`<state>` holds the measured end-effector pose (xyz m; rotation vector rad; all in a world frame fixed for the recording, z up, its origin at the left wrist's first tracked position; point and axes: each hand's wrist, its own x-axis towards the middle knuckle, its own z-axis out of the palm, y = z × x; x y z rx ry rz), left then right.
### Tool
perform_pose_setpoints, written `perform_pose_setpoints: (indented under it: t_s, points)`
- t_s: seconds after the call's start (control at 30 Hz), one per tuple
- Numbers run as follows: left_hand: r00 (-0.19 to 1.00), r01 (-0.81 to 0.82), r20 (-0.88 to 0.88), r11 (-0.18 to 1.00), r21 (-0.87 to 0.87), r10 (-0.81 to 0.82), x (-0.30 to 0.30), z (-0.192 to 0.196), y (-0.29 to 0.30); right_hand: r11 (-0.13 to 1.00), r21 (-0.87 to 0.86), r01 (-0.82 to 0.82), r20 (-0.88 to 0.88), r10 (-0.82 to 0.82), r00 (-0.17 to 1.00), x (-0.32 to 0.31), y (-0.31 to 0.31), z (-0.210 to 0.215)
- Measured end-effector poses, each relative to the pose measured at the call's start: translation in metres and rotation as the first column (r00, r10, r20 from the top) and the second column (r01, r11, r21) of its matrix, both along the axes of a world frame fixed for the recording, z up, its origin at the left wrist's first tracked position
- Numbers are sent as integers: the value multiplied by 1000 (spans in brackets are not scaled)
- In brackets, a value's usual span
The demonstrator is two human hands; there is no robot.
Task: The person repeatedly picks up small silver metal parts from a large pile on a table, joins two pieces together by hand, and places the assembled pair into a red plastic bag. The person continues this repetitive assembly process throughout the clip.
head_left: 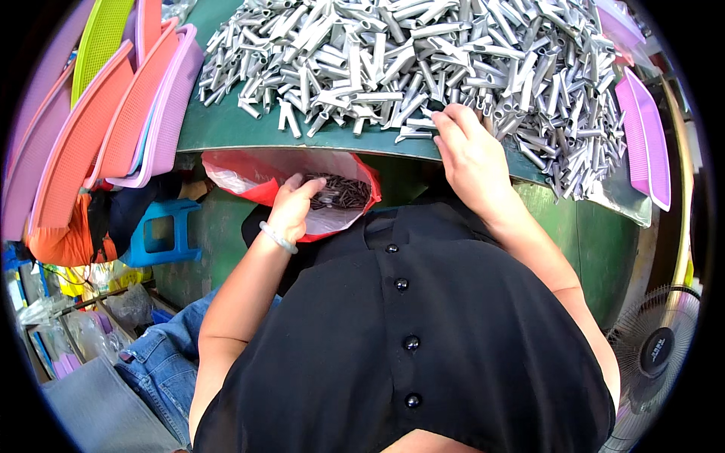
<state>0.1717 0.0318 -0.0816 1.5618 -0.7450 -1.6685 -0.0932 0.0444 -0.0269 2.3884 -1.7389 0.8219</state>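
Note:
A red plastic bag with a pale lining [332,223] lies open below the table's edge, with many small dark metal pins [351,193] inside. My left hand [293,208] is over the bag's mouth, its thumb and fingers drawn together against the pins; what they pinch is too small to make out. At the near edge of a large heap of silver metal tubes [362,57], my right hand [467,147] has its fingers closed around a short silver tube [427,113], mostly hidden by the fingertips. Another loose tube [414,134] lies just left of that hand.
The heap covers much of a dark green table [219,124]. Nested plastic baskets [113,113] stand at the left, above a blue stool [162,234]. A purple basket [646,140] hangs by the right edge. A fan [657,351] stands at lower right.

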Motion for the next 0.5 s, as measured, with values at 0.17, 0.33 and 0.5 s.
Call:
perform_pose_setpoints:
  t_s: [0.17,0.33,0.5]
  points:
    - [911,410,147,880,-239,-385,-11,25,3,996,-85,0,15,1,1000,0,-4,-7]
    - [737,655,676,234,-719,14,-57,76,2,980,-185,-77,59,90,994,0,5,9]
    - [623,779,781,129,-613,-49,-77,73,-13,927,-239,-290,134,328,935,4,9,20]
